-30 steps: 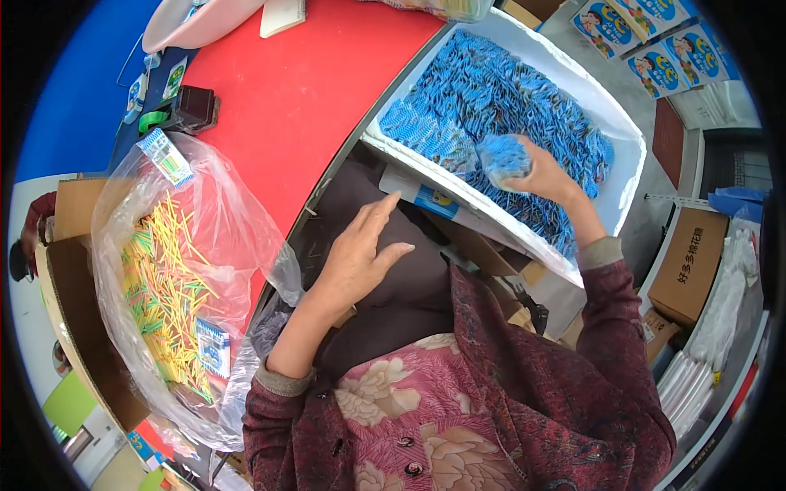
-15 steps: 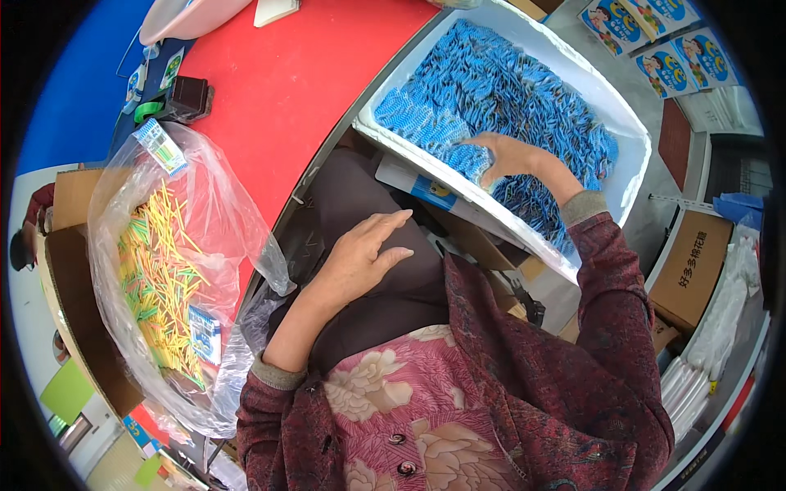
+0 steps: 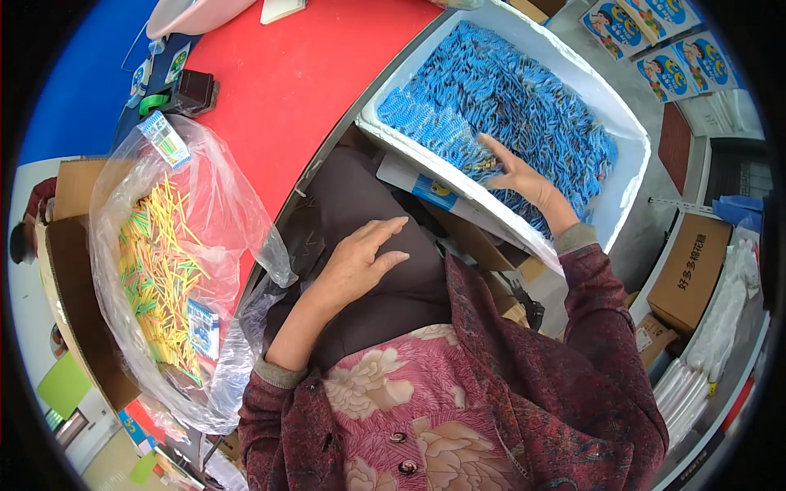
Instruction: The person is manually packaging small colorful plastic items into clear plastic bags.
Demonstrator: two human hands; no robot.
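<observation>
A deep white foam box (image 3: 626, 184) at the upper right is filled with a heap of slim blue packets (image 3: 536, 102). Over the near side of that heap reaches my right hand (image 3: 524, 184), thumb and fingers spread, with no packet visibly gripped. Beside it, a paler group of the packets lies lined up in rows toward the box's left side. My left hand (image 3: 360, 260) hovers over or rests on my lap, fingers stretched out, holding nothing. To its left is a clear plastic bag (image 3: 233, 192) with many thin yellow, orange and green sticks (image 3: 168, 278) inside.
A red tabletop (image 3: 286, 90) spans the upper left, carrying a black box-shaped object (image 3: 194, 92) and a pink basin (image 3: 192, 15). Two small blue-and-white packets (image 3: 164, 141) lie at the bag. Cardboard boxes (image 3: 696, 262) and clear plastic sleeves (image 3: 684, 393) stand at right.
My right hand has shifted slightly down and toward me within the box, and its thumb and fingers have spread from the lined-up packets. My left hand has barely moved.
</observation>
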